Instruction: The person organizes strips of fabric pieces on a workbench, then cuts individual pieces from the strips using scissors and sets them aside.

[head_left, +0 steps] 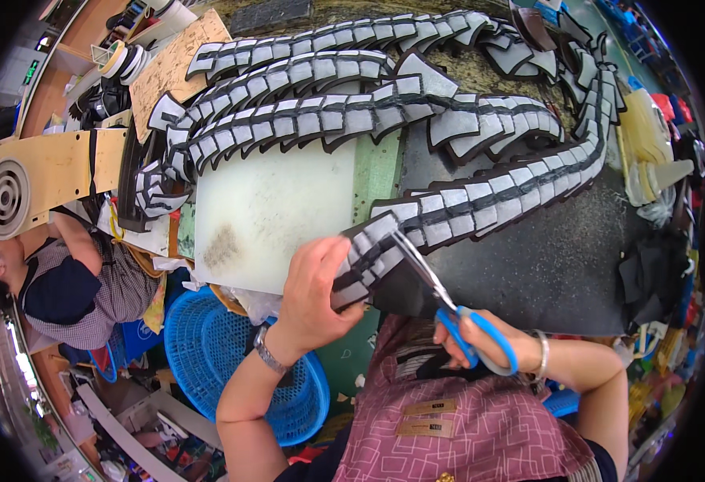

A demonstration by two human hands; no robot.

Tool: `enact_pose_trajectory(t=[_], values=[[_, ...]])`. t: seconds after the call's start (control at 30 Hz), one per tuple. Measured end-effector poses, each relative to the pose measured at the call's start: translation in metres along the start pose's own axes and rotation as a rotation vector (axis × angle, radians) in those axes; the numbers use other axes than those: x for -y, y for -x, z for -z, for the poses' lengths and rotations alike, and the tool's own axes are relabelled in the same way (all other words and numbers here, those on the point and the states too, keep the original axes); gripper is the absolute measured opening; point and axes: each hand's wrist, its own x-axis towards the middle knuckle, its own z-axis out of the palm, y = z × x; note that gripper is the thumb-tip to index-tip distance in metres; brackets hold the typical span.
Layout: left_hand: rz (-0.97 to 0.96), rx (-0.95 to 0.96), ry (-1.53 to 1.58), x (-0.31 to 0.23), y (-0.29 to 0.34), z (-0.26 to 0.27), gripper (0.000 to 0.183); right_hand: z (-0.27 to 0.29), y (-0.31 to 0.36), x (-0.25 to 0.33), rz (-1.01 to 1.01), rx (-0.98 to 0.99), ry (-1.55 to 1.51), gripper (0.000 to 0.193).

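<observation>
A long strip of grey, dark-edged pieces (513, 193), joined along a black band, curves from the far right down to the front middle. My left hand (316, 281) is closed around the near end of this strip, where several pieces are bunched together. In my right hand (497, 341) is a pair of scissors (433, 281) with blue handles, my fingers through the loops. The blades point up and left, and their tips lie at the strip just right of my left hand. Whether they are cutting into it I cannot tell. More such strips (288, 120) lie in curved rows behind.
Beneath the strips are a white board (280, 209) and a dark, dusty work surface (529, 265). A blue plastic basket (200, 345) stands below the table's front left edge. Black scraps (654, 277) lie at the right. Another person (87, 281) works at far left, beside a wooden-panelled machine (55, 173).
</observation>
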Motion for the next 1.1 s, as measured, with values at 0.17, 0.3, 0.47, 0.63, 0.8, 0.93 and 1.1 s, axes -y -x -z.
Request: enact_pose_trajectory(t=[0.17, 0.3, 0.47, 0.63, 0.8, 0.93, 1.1], values=[[0.035, 0.101, -0.023, 0.005, -0.016, -0.008, 0.081, 0.016, 0.009, 0.006, -0.046, -0.028, 0.169, 0.059], [0.058, 0.129, -0.058, 0.005, -0.011, 0.005, 0.082, 0.015, 0.01, 0.012, -0.056, 0.049, 0.176, 0.057], [0.188, 0.186, -0.032, 0.003, 0.002, 0.017, 0.084, 0.012, -0.01, 0.01, -0.097, 0.077, 0.172, 0.058], [0.444, 0.162, 0.185, 0.004, 0.012, 0.035, 0.085, 0.014, -0.008, 0.005, -0.085, 0.125, 0.139, 0.059], [0.314, 0.045, 0.104, -0.005, 0.006, 0.026, 0.084, 0.005, -0.001, 0.005, -0.073, 0.144, 0.151, 0.064], [0.146, 0.108, 0.086, 0.006, -0.018, -0.002, 0.083, 0.016, 0.009, 0.0, -0.066, -0.012, 0.131, 0.061], [0.037, 0.184, -0.055, 0.008, -0.027, -0.011, 0.091, 0.017, 0.003, 0.001, -0.07, -0.024, 0.184, 0.057]])
